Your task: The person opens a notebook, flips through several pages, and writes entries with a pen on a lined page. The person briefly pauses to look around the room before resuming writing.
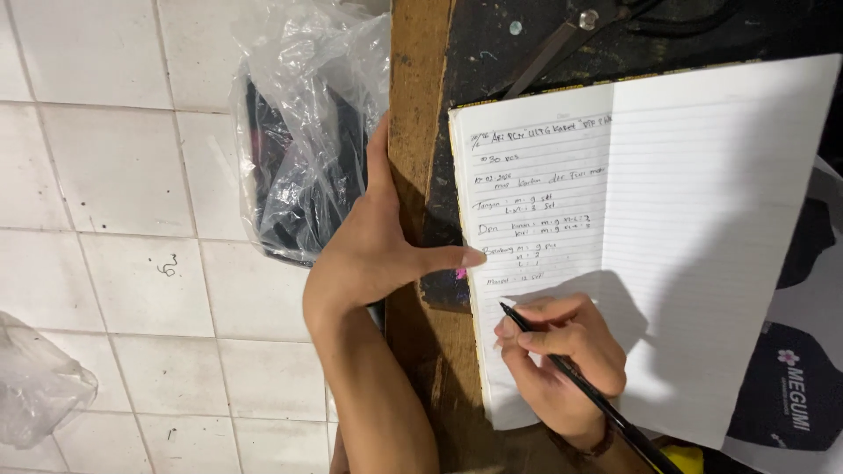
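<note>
Open lined notebook (667,237) lying across a dark worktop (492,53), its left page edge just inside the wooden table edge (414,132). Right hand (562,355) resting on the lower left page, fingers pressed together and pinching a black pen (584,386) near its tip, tip touching the paper below the last handwritten line. Left hand (373,250) gripping the wooden edge: thumb stretched flat over the wood to the notebook's margin, one finger running up along the outer side of the edge, the other fingers hidden from view. Right page blank and unobstructed; upper left page filled with handwriting.

Left of the table, white tiled floor (105,175) with plenty of open room. Clear plastic bag (307,132) standing against the wooden edge, just beside the left hand, dark folded items inside, not identifiable. Another crumpled clear bag (39,382) at the far lower left, contents unclear. Metal scissors (558,44) on the worktop above the notebook. Dark packaged goods (795,386) under the notebook's right edge.
</note>
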